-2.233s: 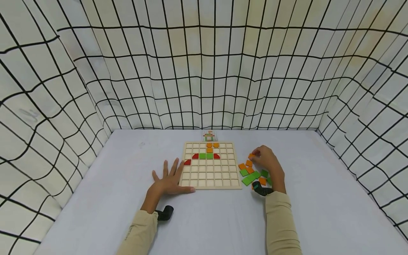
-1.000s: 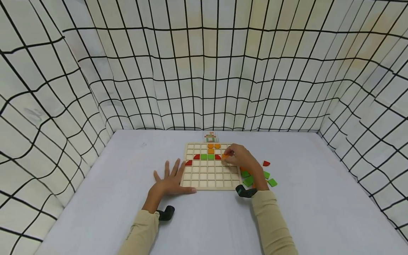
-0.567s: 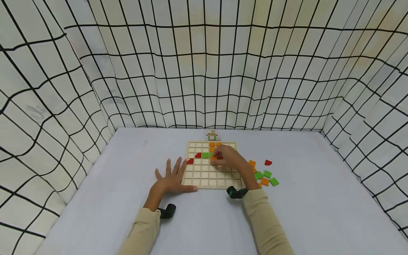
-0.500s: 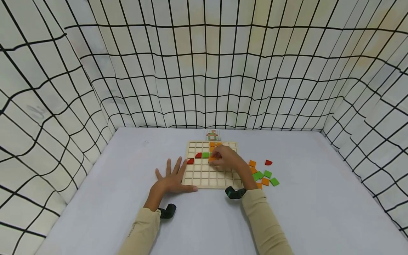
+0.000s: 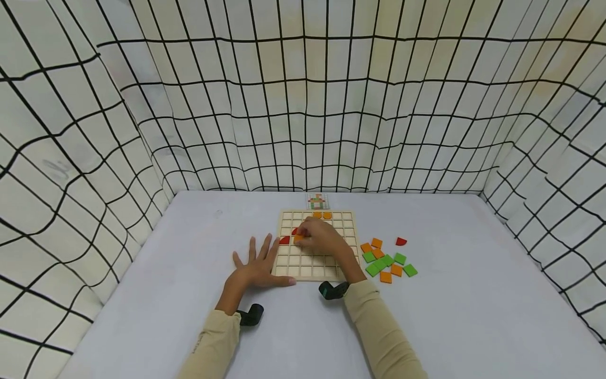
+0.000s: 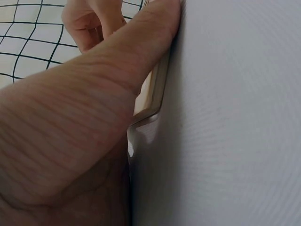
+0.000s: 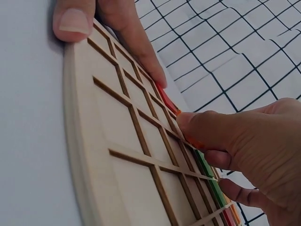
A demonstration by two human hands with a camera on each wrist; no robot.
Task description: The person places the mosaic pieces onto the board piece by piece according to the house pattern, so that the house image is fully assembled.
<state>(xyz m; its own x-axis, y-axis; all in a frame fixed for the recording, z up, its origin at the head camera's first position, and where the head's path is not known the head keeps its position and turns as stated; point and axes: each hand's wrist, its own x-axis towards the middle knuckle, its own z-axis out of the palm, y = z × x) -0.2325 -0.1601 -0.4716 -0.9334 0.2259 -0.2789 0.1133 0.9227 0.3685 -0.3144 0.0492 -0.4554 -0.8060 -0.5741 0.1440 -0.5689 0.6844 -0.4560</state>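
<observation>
My left hand [image 5: 255,271] lies with fingers spread against the left side of a wooden grid board [image 5: 307,271], its thumb along the board's front edge. My right hand [image 5: 322,237] pinches an orange square tile [image 5: 298,238] between thumb and fingertips, low over a cell just right of a red quarter-round tile [image 5: 284,240]. A second red tile [image 5: 294,231] shows partly behind the fingers. Orange round tiles [image 5: 327,215] sit in the board's far row. The right hand covers the middle of the board in the head view; green tiles [image 7: 204,167] show beneath it in the right wrist view.
Right of the board lie several loose green tiles [image 5: 372,269] and orange tiles [image 5: 385,277], with one red quarter-round tile [image 5: 401,241] apart from them. A small pattern card [image 5: 317,201] lies behind the board. Black netting over white cloth [image 5: 331,126] borders the table's back and sides.
My right hand has carried the orange square tile from the loose pile leftward across the board, past the green tiles, to near the left red tile. The left hand has stayed in place.
</observation>
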